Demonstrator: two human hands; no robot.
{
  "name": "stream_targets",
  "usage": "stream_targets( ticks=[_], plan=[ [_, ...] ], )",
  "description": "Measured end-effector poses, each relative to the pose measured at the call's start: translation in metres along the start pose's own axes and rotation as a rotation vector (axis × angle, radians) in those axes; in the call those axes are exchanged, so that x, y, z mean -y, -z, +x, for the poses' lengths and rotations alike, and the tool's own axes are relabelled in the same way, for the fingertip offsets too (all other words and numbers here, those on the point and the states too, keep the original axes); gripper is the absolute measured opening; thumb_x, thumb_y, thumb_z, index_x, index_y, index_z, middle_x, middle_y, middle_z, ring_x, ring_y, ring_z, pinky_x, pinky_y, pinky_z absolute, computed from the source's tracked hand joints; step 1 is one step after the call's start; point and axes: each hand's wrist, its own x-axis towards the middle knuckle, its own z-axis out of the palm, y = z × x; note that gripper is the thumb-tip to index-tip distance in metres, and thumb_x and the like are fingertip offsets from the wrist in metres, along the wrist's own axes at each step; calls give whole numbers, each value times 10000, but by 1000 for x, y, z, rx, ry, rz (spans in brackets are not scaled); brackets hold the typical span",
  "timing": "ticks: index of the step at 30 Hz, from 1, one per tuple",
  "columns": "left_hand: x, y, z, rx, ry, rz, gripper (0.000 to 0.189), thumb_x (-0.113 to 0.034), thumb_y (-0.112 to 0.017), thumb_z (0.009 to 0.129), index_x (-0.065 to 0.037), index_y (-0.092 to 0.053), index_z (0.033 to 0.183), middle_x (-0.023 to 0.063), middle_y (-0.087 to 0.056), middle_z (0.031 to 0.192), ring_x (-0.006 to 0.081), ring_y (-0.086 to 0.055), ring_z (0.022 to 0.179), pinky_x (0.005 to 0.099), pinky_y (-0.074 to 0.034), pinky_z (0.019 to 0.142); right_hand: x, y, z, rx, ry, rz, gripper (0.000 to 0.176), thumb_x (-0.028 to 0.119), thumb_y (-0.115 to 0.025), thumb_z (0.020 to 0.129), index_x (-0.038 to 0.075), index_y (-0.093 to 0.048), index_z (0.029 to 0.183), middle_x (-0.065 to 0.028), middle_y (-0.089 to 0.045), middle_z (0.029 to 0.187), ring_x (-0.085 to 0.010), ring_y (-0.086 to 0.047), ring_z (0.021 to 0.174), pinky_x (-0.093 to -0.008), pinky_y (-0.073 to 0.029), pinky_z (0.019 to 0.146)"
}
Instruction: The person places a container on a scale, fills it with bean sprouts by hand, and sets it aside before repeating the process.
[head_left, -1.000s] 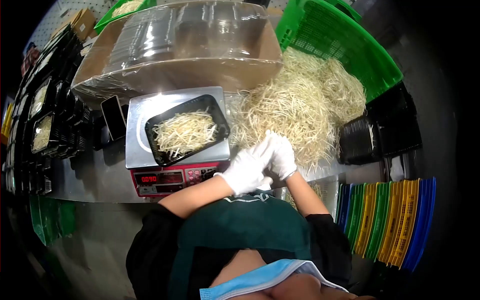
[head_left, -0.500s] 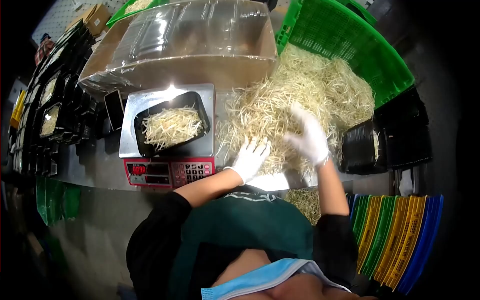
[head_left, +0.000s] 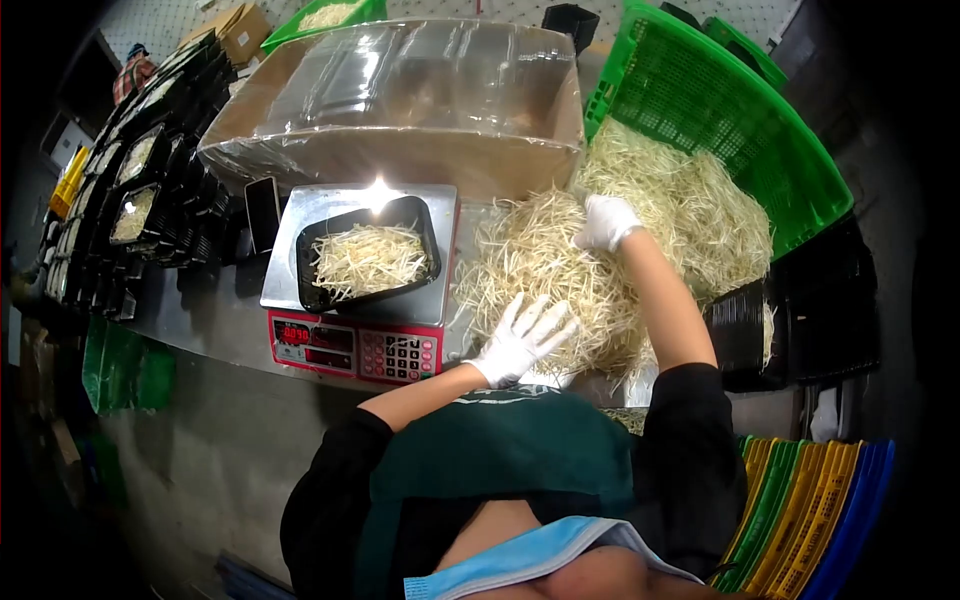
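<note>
A large heap of bean sprouts (head_left: 540, 245) lies on the metal table. My left hand (head_left: 522, 342), in a white glove, rests with spread fingers on the near edge of the heap. Farther back, my right hand (head_left: 608, 222), also gloved, has its fingers curled into the sprouts; the fingertips are partly hidden. To the left, a black tray (head_left: 434, 272) holding a portion of sprouts (head_left: 370, 260) sits on the steel plate of a red digital scale (head_left: 400, 358). Its red display is lit.
Behind the scale stands a cardboard box (head_left: 400, 165) with clear plastic inside. A green crate (head_left: 730, 130) tilts behind the sprouts. Stacked black trays (head_left: 740, 335) stand at right, filled trays (head_left: 135, 215) at far left. A phone (head_left: 263, 215) leans near the scale. Another person (head_left: 132, 75) is in the background.
My right hand has moved away from me into the heap, and its fingers have curled. My left hand has shifted slightly right and spread its fingers. The whole view has shifted a little.
</note>
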Motion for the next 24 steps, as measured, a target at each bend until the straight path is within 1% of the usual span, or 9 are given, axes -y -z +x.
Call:
stream_targets(
  ticks=[4,8,12,15,18,19,20,23,24],
  plan=[
    [0,-10,23,64,-125,-140,693,-130,-489,771,-235,-320,1435,94,-276,1487,295,-286,1353,540,-223,1087,-7,3,-29,21,-175,-73,671,164,-682,671,59,-471,1299,-158,-657,970,-247,-656,820,-324,-535,757],
    [21,-38,51,149,-209,-9,748,-130,-536,745,-270,-292,1438,80,-247,1507,275,-282,1362,509,-203,1107,-75,-4,-50,-425,-110,910,652,2,-633,674,23,-455,1301,-50,-634,989,-132,-586,744,-231,-512,677],
    [52,-43,80,127,-233,-166,715,-110,-510,750,-255,-315,1422,82,-251,1506,274,-273,1365,475,-237,1090,-108,54,-81,-421,107,1281,552,-108,-624,669,3,-478,1190,-51,-610,1056,-122,-592,907,-253,-527,730],
    [33,-34,75,5,-283,-92,613,-155,-494,798,-162,-360,1397,108,-346,1447,282,-369,1305,416,-336,1038,-57,76,-107,-574,102,1234,551,-129,-610,682,1,-474,1200,-64,-610,1054,-127,-592,892,-255,-534,703],
    [3,-11,52,-71,-303,-130,554,-190,-487,836,-99,-391,1375,110,-476,1325,256,-493,1186,347,-437,945,-36,43,-107,-307,328,1077,532,7,-617,752,49,-477,1263,-67,-641,927,-135,-595,767,-235,-532,660],
    [-5,-5,42,-27,-305,-177,556,-192,-492,835,-105,-393,1375,107,-477,1322,251,-495,1185,342,-439,945,41,83,-129,-35,-303,442,530,88,-645,746,79,-506,1257,-53,-643,910,-146,-589,730,-251,-537,683],
    [-9,0,30,17,-305,-224,558,-193,-497,834,-110,-394,1376,103,-478,1320,246,-496,1184,338,-441,945,26,44,-106,110,-295,424,567,106,-670,709,85,-520,1255,-66,-642,973,-159,-598,761,-278,-537,702],
    [-5,8,-3,32,-335,-131,580,-187,-496,834,-198,-376,1401,100,-456,1347,258,-492,1190,401,-405,1001,33,-39,-84,-144,8,-53,828,330,-743,703,-1,-349,1351,-240,-490,1267,-335,-522,1107,-377,-401,1006],
    [-1,8,-14,-58,-327,-53,592,-185,-496,832,-229,-367,1408,103,-444,1359,268,-485,1196,436,-385,1023,36,-72,-97,-437,80,-191,905,430,-719,699,-37,-304,1353,-247,-429,1312,-337,-461,1182,-396,-350,1033]
  ],
)
